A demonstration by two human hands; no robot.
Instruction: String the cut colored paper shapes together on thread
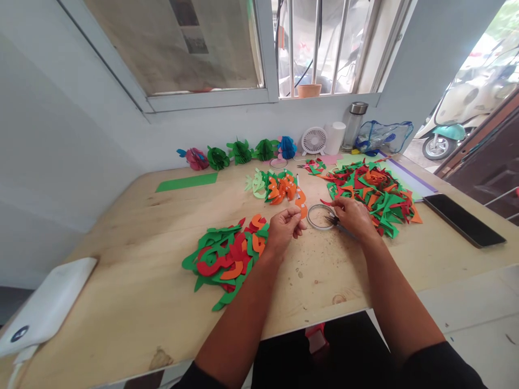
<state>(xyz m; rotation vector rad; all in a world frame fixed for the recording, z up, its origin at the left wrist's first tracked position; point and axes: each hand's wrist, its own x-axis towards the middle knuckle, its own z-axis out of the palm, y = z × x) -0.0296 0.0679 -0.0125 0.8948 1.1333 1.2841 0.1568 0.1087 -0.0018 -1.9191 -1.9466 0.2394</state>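
Observation:
My left hand (287,227) is held above the table with thumb and fingers pinched together; what they hold, if anything, is too small to make out. Just beyond its fingertips is an orange curved paper piece (300,201). My right hand (354,216) is closed, its fingertips by a thin red paper scrap (326,203). Below those fingers a dark pointed tool (332,219) sticks out, its kind unclear, over the edge of a roll of tape (311,217). Left of my left forearm lies a pile of green, red and orange cut paper shapes (221,259).
A heap of paper scraps (377,189) lies right of centre, beside a black phone (464,220). Smaller orange and green cutouts (281,186) lie behind my hands. Several folded paper figures (241,151), a small fan (314,141) and a glass bottle (354,127) line the wall.

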